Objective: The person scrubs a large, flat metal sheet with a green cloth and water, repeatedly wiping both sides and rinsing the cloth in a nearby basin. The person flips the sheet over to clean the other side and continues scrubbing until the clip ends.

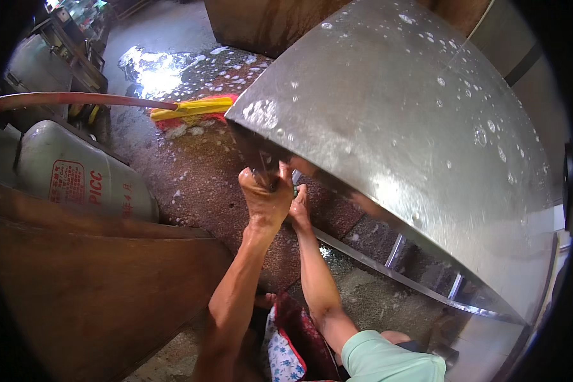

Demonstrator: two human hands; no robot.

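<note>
A stainless steel table point(395, 114) with soap suds on its top fills the right half of the view. My left hand point(266, 194) is closed round the metal leg point(265, 172) under the table's near left corner. Just right of it, my right hand point(301, 205) is also closed beside the leg. A small bit of green shows at its fingers; what it holds is mostly hidden. Both forearms reach up from the lower edge, and the right one has a mint green sleeve point(388, 360).
A broom point(200, 107) with a yellow head and red bristles lies past the corner on the wet, sudsy floor point(197, 165). To the left stand a grey gas cylinder point(83, 169) and a brown wooden-looking panel point(102, 286). A low metal rail point(388, 270) runs below the table.
</note>
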